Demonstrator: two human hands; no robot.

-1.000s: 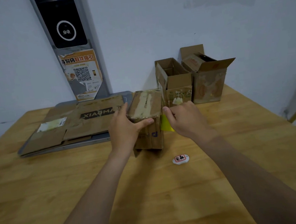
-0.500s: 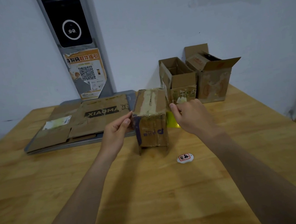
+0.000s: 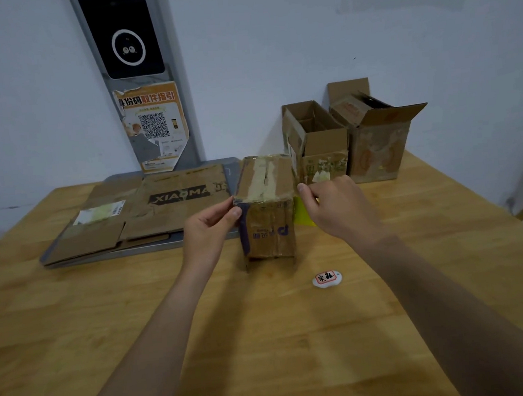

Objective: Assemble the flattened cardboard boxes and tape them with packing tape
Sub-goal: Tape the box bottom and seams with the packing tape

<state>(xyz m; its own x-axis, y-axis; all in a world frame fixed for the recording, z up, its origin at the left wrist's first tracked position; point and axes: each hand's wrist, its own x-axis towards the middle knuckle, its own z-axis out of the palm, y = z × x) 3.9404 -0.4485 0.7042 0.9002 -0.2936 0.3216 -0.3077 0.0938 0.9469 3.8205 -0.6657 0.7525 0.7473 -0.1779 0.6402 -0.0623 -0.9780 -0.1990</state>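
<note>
Where a second ago the left hand [image 3: 211, 225] lay across its lid, the taped box [image 3: 266, 210] now stands squared on the table [image 3: 267, 341], that hand's thumb and forefinger pinching its near left top corner. The right hand [image 3: 335, 210] curls at the opposite corner; its grip cannot be told. Tape ends are likely being pressed down; flattened boxes [image 3: 146, 209] wait alongside.

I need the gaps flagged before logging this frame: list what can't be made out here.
Head view throughout.
Yellow thing: mostly hidden behind the taped box and the right hand; can't identify it.
Right hand's grip: its own back hides the fingertips.
Bottoms of the two open boxes: hidden by their walls.
Grey tray: mostly covered by flattened cardboard.
Wall panel: cut off by the top edge.
</note>
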